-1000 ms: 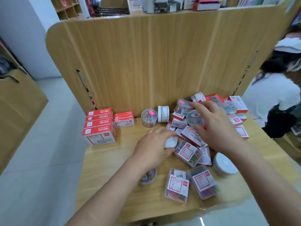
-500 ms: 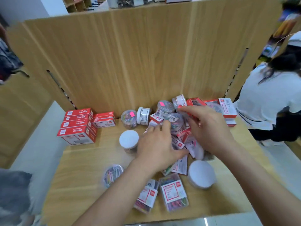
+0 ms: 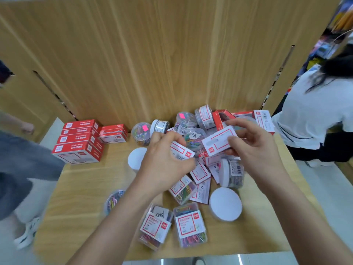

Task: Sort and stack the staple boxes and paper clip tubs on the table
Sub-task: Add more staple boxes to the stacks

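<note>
A jumbled pile of red-and-white staple boxes and clear paper clip tubs (image 3: 193, 138) lies at the table's back right. My right hand (image 3: 254, 150) pinches a small white and red staple box (image 3: 217, 141) lifted above the pile. My left hand (image 3: 164, 165) grips another small staple box (image 3: 181, 153) just left of it. A neat stack of red staple boxes (image 3: 78, 142) stands at the back left, with a lower stack (image 3: 112, 133) beside it. Round tubs (image 3: 141, 133) stand along the back panel.
The wooden table (image 3: 76, 190) has a tall wooden panel (image 3: 152, 64) behind it. White-lidded tubs (image 3: 225, 203) and clear rectangular clip boxes (image 3: 190, 224) lie near the front. One person (image 3: 315, 115) stands at the right, another (image 3: 19, 159) walks past on the left.
Both hands have each picked a small staple box out of the pile and lifted it. The camera moved closer. A person has walked in at the left.
</note>
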